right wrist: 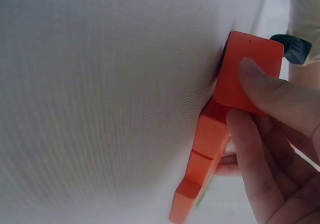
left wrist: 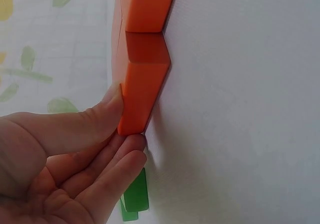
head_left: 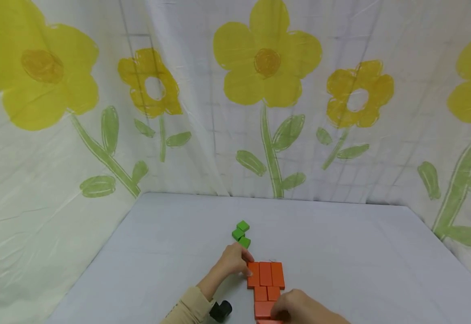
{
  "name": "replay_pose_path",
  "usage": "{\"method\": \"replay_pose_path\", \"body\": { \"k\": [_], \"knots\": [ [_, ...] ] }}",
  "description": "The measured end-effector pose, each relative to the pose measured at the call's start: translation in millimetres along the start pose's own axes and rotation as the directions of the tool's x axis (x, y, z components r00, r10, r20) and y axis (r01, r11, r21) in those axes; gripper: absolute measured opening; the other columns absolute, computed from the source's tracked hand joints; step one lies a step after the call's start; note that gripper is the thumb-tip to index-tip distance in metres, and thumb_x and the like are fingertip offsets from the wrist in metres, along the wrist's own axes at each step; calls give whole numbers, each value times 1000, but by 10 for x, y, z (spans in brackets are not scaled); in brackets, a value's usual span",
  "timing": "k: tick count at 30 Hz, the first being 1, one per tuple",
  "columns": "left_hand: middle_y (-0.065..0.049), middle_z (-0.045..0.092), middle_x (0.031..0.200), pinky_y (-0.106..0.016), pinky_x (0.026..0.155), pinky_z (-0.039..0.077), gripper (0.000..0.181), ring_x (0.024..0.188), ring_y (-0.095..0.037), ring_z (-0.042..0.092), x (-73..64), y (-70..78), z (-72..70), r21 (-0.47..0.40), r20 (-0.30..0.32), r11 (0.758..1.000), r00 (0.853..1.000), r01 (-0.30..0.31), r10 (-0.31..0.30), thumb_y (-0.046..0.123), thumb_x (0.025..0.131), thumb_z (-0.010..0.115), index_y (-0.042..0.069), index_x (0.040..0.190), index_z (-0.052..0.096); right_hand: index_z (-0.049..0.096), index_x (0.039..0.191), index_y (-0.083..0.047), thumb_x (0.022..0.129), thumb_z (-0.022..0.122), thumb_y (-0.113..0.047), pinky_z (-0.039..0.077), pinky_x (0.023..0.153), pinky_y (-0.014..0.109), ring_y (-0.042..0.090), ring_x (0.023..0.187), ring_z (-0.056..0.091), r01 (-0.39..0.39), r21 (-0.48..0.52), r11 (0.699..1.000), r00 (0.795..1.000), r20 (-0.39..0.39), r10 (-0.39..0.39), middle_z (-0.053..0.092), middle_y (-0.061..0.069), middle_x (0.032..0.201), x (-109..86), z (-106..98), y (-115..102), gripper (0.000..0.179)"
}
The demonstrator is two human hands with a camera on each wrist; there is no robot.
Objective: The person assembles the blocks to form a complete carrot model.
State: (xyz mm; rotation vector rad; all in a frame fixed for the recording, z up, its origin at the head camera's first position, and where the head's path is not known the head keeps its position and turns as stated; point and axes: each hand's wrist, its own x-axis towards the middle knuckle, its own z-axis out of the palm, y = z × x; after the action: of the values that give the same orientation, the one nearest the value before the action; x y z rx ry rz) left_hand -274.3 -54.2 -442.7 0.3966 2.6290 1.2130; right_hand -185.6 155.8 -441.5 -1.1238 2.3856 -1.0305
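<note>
Red-orange wooden blocks (head_left: 265,272) lie joined in a flat figure on the table, a wide far row above narrower rows. My left hand (head_left: 232,260) holds the far-left orange block (left wrist: 140,98), its thumb on the block and its fingertips at the far end. At the figure's near end, my right hand (head_left: 300,308) pinches a red-orange block (right wrist: 255,46), the thumb lying on its broad face. The right hand covers part of the near rows in the head view. Just beyond the left hand are several green blocks (head_left: 242,226).
The white table (head_left: 340,252) carries the blocks. A cloth with yellow flowers (head_left: 267,63) hangs behind it and along both sides. On my left wrist sits a black device (head_left: 221,310), below the beige sleeve (head_left: 190,306).
</note>
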Motion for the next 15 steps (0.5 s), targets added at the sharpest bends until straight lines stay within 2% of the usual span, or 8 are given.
{"method": "replay_pose_path", "body": {
  "k": [3, 6, 10, 15],
  "knots": [
    [-5, 66, 77, -31, 62, 49, 23, 69, -15, 54, -6, 5, -6, 4, -5, 1000, 1000, -6, 6, -6, 66, 84, -1, 86, 74, 75, 94, -8, 88, 73, -24, 49, 65, 17, -5, 69, 51, 21, -84, 996, 999, -27, -23, 63, -19, 82, 9, 7, -12, 18],
    [-5, 66, 77, -31, 62, 49, 23, 69, -15, 54, -10, 10, -9, 2, -8, 1000, 1000, -8, 8, -7, 65, 84, -1, 85, 73, 75, 90, -8, 85, 75, -12, 48, 63, 16, -5, 66, 50, 22, -109, 994, 998, -54, -28, 62, -18, 79, 21, 9, -19, 6],
    [-5, 66, 76, -30, 62, 49, 23, 69, -15, 53, -13, 12, -9, 0, -7, 1000, 1000, -12, 12, -6, 66, 84, -1, 85, 74, 74, 86, -8, 79, 76, -1, 47, 61, 17, -4, 64, 49, -36, -111, 993, 997, -69, 29, 59, -18, 76, 31, 7, -30, 10],
    [-5, 65, 77, -30, 61, 48, 23, 69, -15, 53, -21, 21, -15, -4, -7, 1000, 1000, -8, 8, -6, 66, 84, -1, 85, 74, 74, 85, -8, 77, 77, -1, 47, 62, 18, -3, 64, 48, -92, -113, 989, 995, -57, 86, 58, -18, 75, 42, 1, -38, 11]
  ]
}}
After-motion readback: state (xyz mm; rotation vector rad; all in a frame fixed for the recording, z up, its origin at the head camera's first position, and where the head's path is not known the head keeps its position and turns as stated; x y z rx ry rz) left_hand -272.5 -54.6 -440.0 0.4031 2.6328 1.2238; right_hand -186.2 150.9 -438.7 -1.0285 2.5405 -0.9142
